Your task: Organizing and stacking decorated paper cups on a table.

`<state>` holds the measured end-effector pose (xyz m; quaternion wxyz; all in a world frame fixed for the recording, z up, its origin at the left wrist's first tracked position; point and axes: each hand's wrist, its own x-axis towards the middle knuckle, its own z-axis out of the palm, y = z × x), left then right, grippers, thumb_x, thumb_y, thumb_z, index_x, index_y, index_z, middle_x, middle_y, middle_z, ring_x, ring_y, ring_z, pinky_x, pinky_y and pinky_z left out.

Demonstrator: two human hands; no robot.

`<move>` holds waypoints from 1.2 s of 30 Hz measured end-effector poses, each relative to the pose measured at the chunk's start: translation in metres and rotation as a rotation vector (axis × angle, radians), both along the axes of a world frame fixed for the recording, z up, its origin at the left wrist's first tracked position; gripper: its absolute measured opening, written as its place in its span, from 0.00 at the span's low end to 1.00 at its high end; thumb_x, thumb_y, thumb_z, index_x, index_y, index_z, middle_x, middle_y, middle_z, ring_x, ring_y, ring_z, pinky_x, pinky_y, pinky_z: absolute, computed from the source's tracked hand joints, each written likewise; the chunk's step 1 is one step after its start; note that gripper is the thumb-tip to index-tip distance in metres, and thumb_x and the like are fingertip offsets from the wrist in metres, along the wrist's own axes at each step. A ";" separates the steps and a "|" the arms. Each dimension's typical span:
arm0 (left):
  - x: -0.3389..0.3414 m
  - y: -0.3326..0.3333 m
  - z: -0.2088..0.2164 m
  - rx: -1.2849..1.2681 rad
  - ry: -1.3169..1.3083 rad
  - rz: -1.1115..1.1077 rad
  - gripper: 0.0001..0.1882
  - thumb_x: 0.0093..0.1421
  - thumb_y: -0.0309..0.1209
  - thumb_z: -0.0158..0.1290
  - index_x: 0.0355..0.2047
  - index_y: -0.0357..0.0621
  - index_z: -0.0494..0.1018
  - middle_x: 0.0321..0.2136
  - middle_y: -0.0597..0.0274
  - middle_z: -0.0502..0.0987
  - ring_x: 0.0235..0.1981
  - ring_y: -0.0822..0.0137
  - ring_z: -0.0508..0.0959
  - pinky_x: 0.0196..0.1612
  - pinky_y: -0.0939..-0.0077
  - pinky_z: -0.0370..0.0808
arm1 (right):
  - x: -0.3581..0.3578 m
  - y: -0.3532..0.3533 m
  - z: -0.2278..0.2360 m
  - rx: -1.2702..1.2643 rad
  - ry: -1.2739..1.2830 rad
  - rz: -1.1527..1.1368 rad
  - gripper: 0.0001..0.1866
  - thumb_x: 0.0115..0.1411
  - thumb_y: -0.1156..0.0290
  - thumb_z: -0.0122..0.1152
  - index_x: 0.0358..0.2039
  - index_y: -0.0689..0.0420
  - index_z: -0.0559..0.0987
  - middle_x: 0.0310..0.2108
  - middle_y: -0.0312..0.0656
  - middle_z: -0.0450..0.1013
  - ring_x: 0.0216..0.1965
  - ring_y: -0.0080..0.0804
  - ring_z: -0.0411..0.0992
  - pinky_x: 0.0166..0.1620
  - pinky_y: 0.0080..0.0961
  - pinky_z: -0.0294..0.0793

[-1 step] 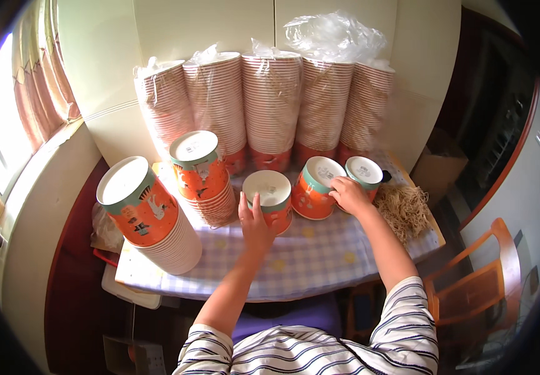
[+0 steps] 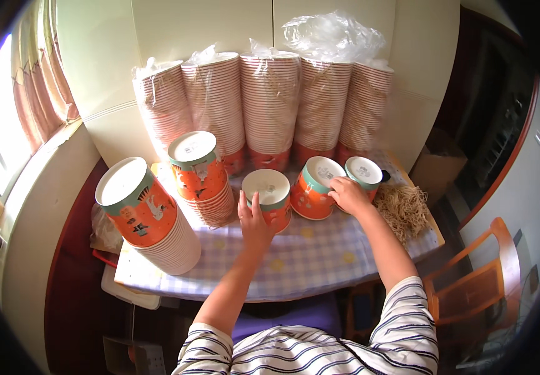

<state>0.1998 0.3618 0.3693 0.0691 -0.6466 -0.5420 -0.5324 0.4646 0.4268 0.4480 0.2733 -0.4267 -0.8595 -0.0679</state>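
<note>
An upside-down orange paper bucket (image 2: 266,185) with a green band and white base stands mid-table. My left hand (image 2: 255,228) rests against its near left side, fingers stretched upward and apart. Just right of it, another upside-down paper bucket (image 2: 310,194) has my right hand (image 2: 348,194) at its right side, fingertips curled over the base's edge. Part of that grip is hidden behind the hand. A third upturned bucket (image 2: 365,170) stands close behind my right hand. On the left are two nested stacks of the same buckets, a nearer stack (image 2: 148,215) tilted in view and a farther stack (image 2: 201,181).
Along the back stand several tall plastic-wrapped bucket stacks (image 2: 271,106), with crumpled clear film (image 2: 335,37) on top. Beige shredded filler (image 2: 402,209) lies at the table's right. A checked cloth (image 2: 238,272) covers the table. A wooden chair (image 2: 476,275) is at the right.
</note>
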 end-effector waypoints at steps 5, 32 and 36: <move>-0.005 0.031 -0.007 0.061 0.026 -0.034 0.40 0.44 0.30 0.56 0.59 0.43 0.55 0.59 0.31 0.52 0.58 0.35 0.56 0.58 0.45 0.58 | 0.000 -0.004 0.005 -0.002 -0.072 -0.011 0.09 0.48 0.73 0.62 0.27 0.57 0.71 0.29 0.43 0.73 0.37 0.44 0.72 0.38 0.39 0.72; -0.020 0.041 0.006 -0.032 0.051 -0.019 0.42 0.46 0.31 0.59 0.61 0.45 0.52 0.59 0.34 0.51 0.59 0.37 0.56 0.57 0.47 0.60 | -0.022 0.014 0.009 -0.048 -0.335 -0.052 0.10 0.46 0.70 0.63 0.31 0.56 0.78 0.30 0.44 0.75 0.36 0.44 0.75 0.40 0.39 0.74; -0.014 0.016 -0.003 0.076 0.075 0.023 0.43 0.45 0.32 0.60 0.61 0.44 0.53 0.59 0.36 0.53 0.59 0.40 0.57 0.58 0.49 0.57 | -0.004 0.004 0.020 -0.070 -0.024 -0.150 0.16 0.46 0.66 0.67 0.35 0.57 0.76 0.36 0.45 0.73 0.42 0.45 0.71 0.47 0.39 0.67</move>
